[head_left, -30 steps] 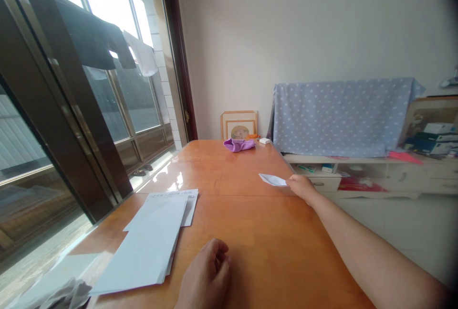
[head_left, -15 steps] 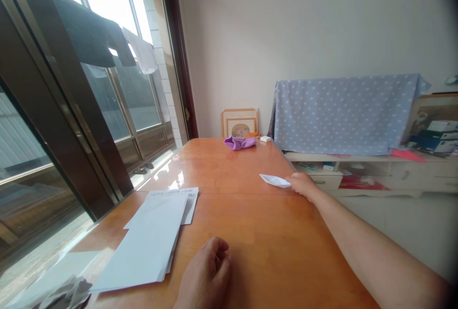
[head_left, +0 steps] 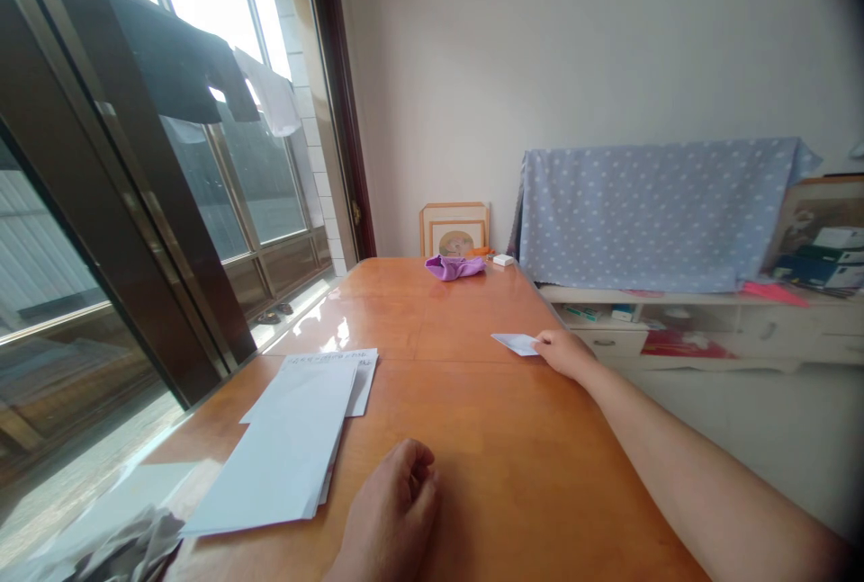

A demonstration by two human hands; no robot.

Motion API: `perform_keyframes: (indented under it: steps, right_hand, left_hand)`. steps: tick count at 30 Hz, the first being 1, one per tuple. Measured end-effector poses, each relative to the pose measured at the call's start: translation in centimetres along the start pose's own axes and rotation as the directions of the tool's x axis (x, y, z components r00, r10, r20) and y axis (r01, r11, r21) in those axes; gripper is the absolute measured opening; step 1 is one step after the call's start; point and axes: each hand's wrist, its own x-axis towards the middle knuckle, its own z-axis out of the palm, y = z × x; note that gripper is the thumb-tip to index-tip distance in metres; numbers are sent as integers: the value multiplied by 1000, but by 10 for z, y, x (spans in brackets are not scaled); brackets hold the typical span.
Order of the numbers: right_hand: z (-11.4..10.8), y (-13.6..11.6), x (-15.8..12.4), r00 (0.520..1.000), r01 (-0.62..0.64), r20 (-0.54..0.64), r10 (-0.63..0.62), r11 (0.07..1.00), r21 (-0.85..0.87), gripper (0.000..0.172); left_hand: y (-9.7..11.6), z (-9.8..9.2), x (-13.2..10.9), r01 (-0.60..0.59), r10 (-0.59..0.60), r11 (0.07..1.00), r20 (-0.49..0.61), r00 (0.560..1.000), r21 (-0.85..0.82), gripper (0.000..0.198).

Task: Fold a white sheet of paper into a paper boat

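Note:
My right hand (head_left: 563,353) is at the far right of the wooden table (head_left: 486,438), pinching a small folded white paper (head_left: 517,344) by one end. The paper's other end points left, over the tabletop. My left hand (head_left: 395,501) rests curled on the table at the near edge of the view, holding nothing. Just to its left lies a loose stack of white paper sheets (head_left: 287,447), with a printed sheet (head_left: 330,380) showing beneath the top sheets.
A purple cloth (head_left: 454,268) and a small white box (head_left: 503,260) lie at the table's far end, before a framed picture (head_left: 454,231). Crumpled material (head_left: 128,550) sits at the near left. Windows run along the left; a cabinet under a dotted blue cloth (head_left: 648,213) stands right.
The folded paper now lies flatter and looks narrower in my right hand's grip. My view has tilted slightly, and my left hand has stayed in place.

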Motion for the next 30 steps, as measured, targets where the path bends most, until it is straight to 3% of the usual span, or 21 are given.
perform_keyframes:
  steps: [4,8,12,15,20,25,30]
  right_hand:
    - [11,-26,-26,996,-36,90,19,982,186,32]
    - [37,-62,-65,959,-78,280,-42,911,404,33]
    - [63,-94,-111,889,-188,448,-92,819,541,27]
    - [78,-109,-139,841,-274,530,-110,759,591,25]
    - [91,-121,-162,800,-392,595,-71,689,609,21]
    - [97,-121,-167,771,-487,637,5,649,585,18]
    - [101,-121,-171,774,-499,632,30,643,581,18]
  left_hand:
    - [5,-2,-2,2,-6,991,-30,1000,-130,12]
    - [10,-2,-1,1,-31,915,-68,997,-404,17]
    - [7,-1,1,64,-111,709,-20,994,-702,16]
    - [4,-1,2,87,-137,549,13,990,-831,22]
    - [4,-3,2,75,-130,380,27,991,-922,29]
    - [4,-5,2,46,-136,350,-2,991,-935,25]
    - [4,-6,1,69,-115,355,29,993,-932,25]
